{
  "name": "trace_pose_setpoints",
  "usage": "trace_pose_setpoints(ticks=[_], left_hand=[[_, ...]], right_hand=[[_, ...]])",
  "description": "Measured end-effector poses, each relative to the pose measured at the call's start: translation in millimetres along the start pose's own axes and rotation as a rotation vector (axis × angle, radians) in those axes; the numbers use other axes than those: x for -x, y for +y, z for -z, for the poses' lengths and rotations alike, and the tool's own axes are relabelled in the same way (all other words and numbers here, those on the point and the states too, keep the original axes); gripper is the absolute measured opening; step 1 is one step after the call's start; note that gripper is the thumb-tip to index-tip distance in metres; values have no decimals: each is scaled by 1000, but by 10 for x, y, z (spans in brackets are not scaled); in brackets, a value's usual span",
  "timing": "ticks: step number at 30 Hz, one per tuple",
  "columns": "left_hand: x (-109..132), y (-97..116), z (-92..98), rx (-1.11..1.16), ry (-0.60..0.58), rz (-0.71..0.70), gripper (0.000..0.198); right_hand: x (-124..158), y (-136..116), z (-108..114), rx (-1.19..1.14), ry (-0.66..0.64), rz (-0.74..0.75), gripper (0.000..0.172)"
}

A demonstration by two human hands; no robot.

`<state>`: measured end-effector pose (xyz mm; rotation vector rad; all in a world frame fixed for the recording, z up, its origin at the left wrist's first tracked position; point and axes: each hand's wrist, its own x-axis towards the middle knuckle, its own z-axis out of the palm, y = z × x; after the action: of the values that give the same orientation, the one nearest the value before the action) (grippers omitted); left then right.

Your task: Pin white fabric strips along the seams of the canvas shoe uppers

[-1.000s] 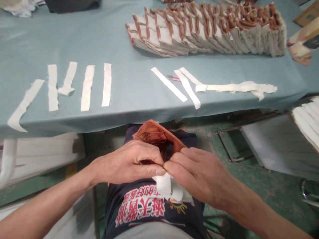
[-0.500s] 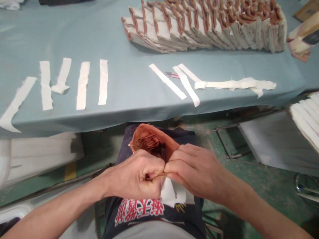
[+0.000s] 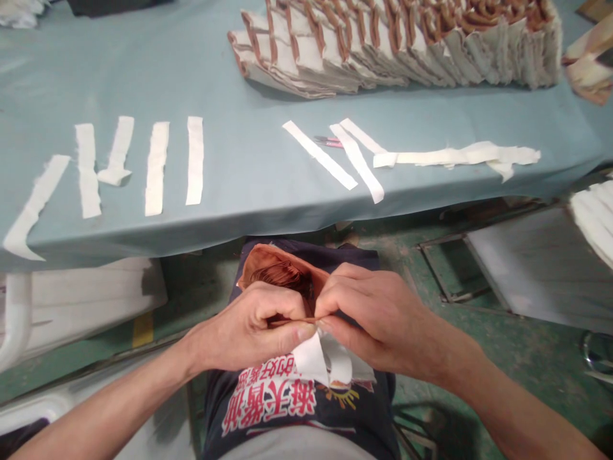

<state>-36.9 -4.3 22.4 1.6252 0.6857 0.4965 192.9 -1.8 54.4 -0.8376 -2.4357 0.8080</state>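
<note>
A brown pleated cloth piece (image 3: 280, 269) lies over my lap, its folds bunched behind my hands. My left hand (image 3: 261, 326) pinches the cloth's near edge between thumb and fingers. Right beside it, my right hand (image 3: 368, 313) is closed on the same edge, the fingertips of both hands nearly touching. White strips (image 3: 311, 358) hang below the pinched edge, over the dark apron with red printing (image 3: 272, 396). What lies inside the right fingers is mostly hidden.
On the blue-green table (image 3: 230, 153) several white strips (image 3: 195, 160) lie apart at left. More strips (image 3: 445, 155) and a small pink tool (image 3: 329, 142) lie at right. A long row of folded brown-and-white cloth pieces (image 3: 397, 51) stands behind. Metal-framed stools are below.
My left hand has loosened its curl, with its thumb now stretched along the cloth edge. Both hands have risen slightly, and the brown cloth has shifted a little to the left.
</note>
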Motion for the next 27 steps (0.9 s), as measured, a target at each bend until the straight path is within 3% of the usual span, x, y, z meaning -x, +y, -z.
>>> trace_pose_setpoints(ticks=[4,8,12,17,23,27], left_hand=[[-38,53,-21,-190,53,-20,31],[-62,60,-82,-309,93,-47,30],[-91,2,-219,-90,119,-10,32],[-162,-9,-313,168,43,8,37],[-214,42,-402,256,140,13,43],[-232,75,-609,323,218,44,40]], right_hand=[[-1,-2,5,128,-52,-2,27],[20,54,-22,76,-22,-32,27],[47,190,-174,-37,114,-88,28],[-4,350,-413,-57,352,-93,42],[-111,402,-503,-124,353,-192,48],[-43,396,-613,-408,327,-236,49]])
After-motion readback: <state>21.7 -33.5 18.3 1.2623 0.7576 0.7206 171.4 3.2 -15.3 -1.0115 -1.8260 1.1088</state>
